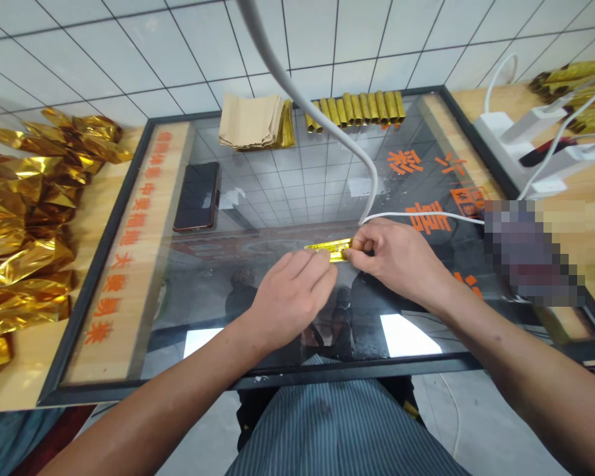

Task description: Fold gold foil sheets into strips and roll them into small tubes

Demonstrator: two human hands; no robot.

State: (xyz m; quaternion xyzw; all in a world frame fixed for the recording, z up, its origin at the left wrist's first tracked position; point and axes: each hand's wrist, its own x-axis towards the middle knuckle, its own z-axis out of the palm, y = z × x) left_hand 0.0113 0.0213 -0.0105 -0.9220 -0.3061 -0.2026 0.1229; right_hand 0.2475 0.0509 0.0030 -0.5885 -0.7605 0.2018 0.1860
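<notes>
Gold packet (327,249) pinched at both ends, left hand (290,297), right hand (396,254)

Glass-topped table (287,178), black frame (96,264), wood bench (92,218) on both sides. On the glass: phone (197,196) at left, stack of brown paper bags (250,121) and row of gold sachets (359,108) along the far edge, white cable (426,215) from the right, one gold packet (330,248) mid-glass. Left bench: heap of gold foil bags (30,218). Right bench: power strips (506,129).

Packing workshop: glass-topped bench (287,185), heaps of gold foil pouches (30,218), stacked paper sleeves (250,121), tiled wall (129,53)
</notes>
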